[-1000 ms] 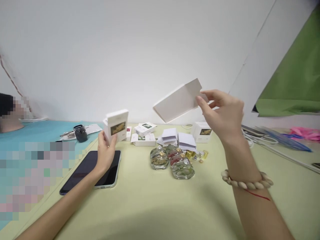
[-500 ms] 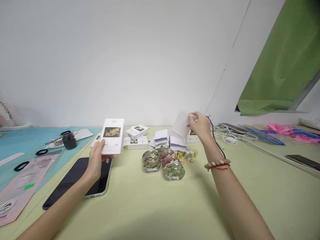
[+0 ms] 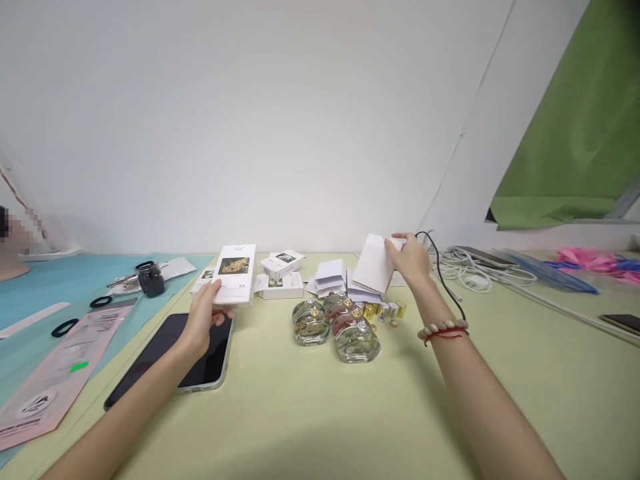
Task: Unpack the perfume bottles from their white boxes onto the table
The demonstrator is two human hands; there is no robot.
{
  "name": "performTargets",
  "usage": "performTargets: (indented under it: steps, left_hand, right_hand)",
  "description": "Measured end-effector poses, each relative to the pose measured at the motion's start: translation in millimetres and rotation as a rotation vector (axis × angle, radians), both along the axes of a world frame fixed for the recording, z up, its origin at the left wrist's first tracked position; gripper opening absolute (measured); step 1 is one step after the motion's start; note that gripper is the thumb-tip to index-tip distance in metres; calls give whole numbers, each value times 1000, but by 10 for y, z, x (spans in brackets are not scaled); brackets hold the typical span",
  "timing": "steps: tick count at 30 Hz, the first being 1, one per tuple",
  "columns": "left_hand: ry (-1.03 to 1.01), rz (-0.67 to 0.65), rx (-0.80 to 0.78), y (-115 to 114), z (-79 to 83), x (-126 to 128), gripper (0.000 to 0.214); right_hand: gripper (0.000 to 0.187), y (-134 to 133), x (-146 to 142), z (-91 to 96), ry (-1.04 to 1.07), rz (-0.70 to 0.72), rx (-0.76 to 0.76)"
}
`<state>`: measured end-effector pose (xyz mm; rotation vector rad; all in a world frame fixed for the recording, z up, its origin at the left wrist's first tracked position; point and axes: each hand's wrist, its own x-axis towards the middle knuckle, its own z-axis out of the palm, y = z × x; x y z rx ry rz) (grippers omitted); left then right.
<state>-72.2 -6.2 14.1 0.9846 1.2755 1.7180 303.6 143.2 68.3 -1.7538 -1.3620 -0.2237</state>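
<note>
The left hand (image 3: 203,321) was closed around a flat white box (image 3: 234,275) with a photo of yellow flowers on its front. The box leaned back a little, and its lower edge was just over the far end of a dark phone (image 3: 175,363) lying on the pale green tabletop (image 3: 300,413). The right hand (image 3: 410,259) gripped a plain white sleeve (image 3: 375,264) by its upper corner and held it tilted, low over a small heap of folded white papers (image 3: 330,272).

Between the two hands the tabletop was crowded. Two small white boxes (image 3: 280,285) lay behind, and in front of them stood a tight group of round glass bottles (image 3: 313,321), touching each other. Some gold caps (image 3: 371,311) lay just beside the bottles, almost under the sleeve. A thin black cable (image 3: 447,283) ran past the right wrist, close to a bead bracelet (image 3: 443,328), toward a tangle of white cables (image 3: 463,270).

On the left, over a blue cloth (image 3: 45,283), there were a black jar (image 3: 150,279), two black rings (image 3: 64,327) and a pink packet (image 3: 50,380). A green sheet (image 3: 575,147) hung at the right.
</note>
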Motion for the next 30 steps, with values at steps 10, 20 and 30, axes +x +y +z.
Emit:
performTargets:
  steps: [10,20,30]
  left_hand:
    - [-61,66,-130,59,32,-126,35]
    - [-107,67,-88,161,-90,-198,32]
    - [-92,-42,-104,183,-89,-165,22]
  right_hand:
    - [37,323,297,-430,9,13,-132]
    - [33,412,288,-474,-39,148,-171]
    - [27,276,182,-418,-67,259,-190]
